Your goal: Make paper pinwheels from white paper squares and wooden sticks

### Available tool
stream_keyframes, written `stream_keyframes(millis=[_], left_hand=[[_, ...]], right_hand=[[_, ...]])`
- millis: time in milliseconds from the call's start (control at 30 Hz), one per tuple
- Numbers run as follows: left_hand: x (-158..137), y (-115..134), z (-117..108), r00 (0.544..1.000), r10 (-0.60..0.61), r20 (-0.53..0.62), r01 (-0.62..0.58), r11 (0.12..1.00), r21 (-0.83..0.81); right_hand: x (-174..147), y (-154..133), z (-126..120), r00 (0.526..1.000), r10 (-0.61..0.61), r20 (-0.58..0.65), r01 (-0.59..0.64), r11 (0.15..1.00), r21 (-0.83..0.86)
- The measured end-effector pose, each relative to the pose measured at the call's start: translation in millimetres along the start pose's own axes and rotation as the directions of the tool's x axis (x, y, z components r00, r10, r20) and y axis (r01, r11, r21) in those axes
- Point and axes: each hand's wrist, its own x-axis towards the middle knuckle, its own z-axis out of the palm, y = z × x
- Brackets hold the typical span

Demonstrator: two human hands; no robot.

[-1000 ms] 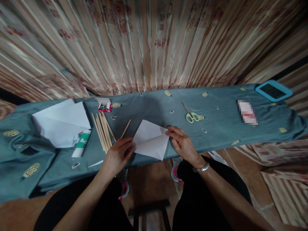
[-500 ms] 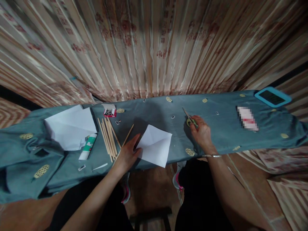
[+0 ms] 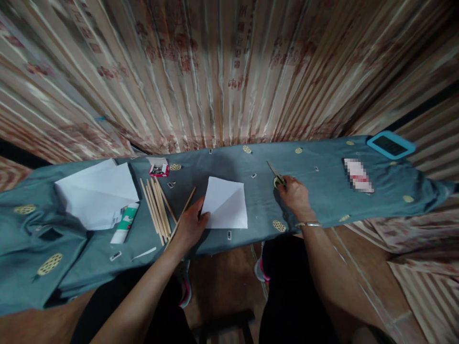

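Observation:
My left hand (image 3: 191, 224) pinches the left edge of a white square of paper (image 3: 226, 204), thumb on top and fingers behind it. A faint diagonal crease runs across the sheet. To the right, my right hand (image 3: 294, 195) is closed around the green handles of a pair of scissors (image 3: 277, 177), whose blades point away and to the left, just above the cloth. A gap lies between the scissors and the paper. Close to my left hand, several wooden sticks (image 3: 157, 210) lie side by side, and one stick (image 3: 186, 203) lies apart at a slant.
A stack of white paper (image 3: 95, 193) lies at the left with a green-and-white glue tube (image 3: 125, 222) beside it. Behind the sticks stands a small red box (image 3: 158, 169) of metal bits. A blue-framed tablet (image 3: 390, 145) and a blurred-out item (image 3: 358, 176) lie right on the patterned cloth.
The paper has turned in my left hand, so its edges now run nearly straight with the table. My right hand keeps the scissors in about the same place. The view has shifted slightly.

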Motion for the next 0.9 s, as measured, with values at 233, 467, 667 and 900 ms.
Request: stream_keyframes(millis=[233, 467, 667, 900], left_hand=[[4, 13, 1, 0.997, -0.069, 0.038, 0.068, 0.998, 0.014], [17, 4, -13, 0.973, -0.098, -0.209, 0.054, 0.977, -0.208], [30, 8, -32, 0.875, -0.37, -0.311, 0.048, 0.706, -0.707], [39, 22, -44, 0.831, -0.487, -0.268, -0.062, 0.398, -0.915]], right_hand=[[1, -6, -10, 0.996, 0.068, 0.062, -0.068, 0.998, -0.001], [-16, -40, -16, 0.95, 0.113, 0.29, -0.299, 0.585, 0.754], [-50, -65, -20, 0.842, -0.141, 0.52, -0.535, -0.1, 0.839], [-69, -71, -24, 0.793, -0.417, 0.444, -0.439, 0.113, 0.891]])
